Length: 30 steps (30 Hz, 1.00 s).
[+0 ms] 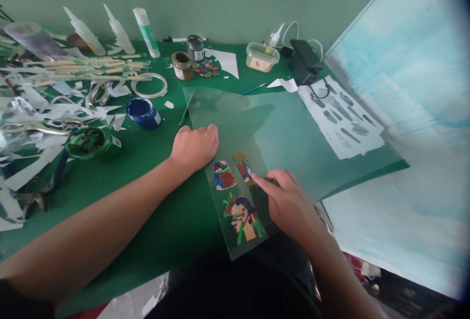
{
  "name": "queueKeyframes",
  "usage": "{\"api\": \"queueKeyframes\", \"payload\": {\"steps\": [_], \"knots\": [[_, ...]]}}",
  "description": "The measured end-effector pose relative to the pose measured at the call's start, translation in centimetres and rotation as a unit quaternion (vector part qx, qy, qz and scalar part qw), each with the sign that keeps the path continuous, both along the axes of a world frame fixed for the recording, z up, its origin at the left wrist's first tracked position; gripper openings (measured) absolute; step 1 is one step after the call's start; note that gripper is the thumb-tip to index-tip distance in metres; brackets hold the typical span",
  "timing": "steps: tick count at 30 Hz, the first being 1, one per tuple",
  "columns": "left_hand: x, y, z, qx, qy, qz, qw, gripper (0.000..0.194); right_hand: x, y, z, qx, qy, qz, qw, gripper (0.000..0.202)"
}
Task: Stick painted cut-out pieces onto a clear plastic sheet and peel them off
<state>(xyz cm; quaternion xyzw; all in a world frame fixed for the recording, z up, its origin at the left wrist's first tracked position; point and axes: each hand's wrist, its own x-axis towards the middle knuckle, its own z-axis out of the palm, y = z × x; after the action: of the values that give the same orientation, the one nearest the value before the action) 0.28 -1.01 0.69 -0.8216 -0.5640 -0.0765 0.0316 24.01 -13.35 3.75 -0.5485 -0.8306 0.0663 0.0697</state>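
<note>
At right hand's (292,206) fingertip (256,177), painted strip (241,164)

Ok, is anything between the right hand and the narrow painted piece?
Nothing visible: the right hand's index fingertip is right at the edge of the narrow painted piece, which lies on the translucent sheet.

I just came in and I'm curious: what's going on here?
A person's right hand has its index finger at a narrow, colorful piece, seeming to touch it. A rounded piece and a head-shaped piece lie nearby on a see-through sheet. The left hand is curled up at the sheet's edge.
</note>
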Motion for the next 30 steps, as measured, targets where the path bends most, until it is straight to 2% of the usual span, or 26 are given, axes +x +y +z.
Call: {"api": "queueKeyframes", "payload": {"steps": [5,11,16,21,27,30], "knots": [[0.1,0.0,0.1,-0.005,-0.001,-0.001,1.0,0.036,-0.6,0.6,-0.1,0.005,-0.046,0.011,0.999,0.063],[0.1,-0.1,0.2,-0.005,0.0,-0.004,1.0,0.036,-0.3,-0.9,0.0,-0.005,-0.027,0.018,0.999,0.06],[0.0,-0.1,0.3,0.001,0.024,-0.003,1.0,0.037,-1.1,-0.2,-0.5,0.025,-0.037,0.025,0.999,0.07],[0.1,-0.1,0.2,-0.002,0.018,-0.007,1.0,0.036,-1.2,-0.5,-0.5,0.025,-0.053,0.034,0.998,0.068],[0.1,-0.1,0.2,0.002,0.032,-0.003,0.999,0.036,-0.8,-0.6,-0.3,0.016,-0.021,0.028,0.999,0.06],[0.1,-0.1,0.2,0.003,0.03,-0.005,1.0,0.035,-0.7,-0.5,-0.5,0.021,-0.032,0.023,0.999,0.063]]}}
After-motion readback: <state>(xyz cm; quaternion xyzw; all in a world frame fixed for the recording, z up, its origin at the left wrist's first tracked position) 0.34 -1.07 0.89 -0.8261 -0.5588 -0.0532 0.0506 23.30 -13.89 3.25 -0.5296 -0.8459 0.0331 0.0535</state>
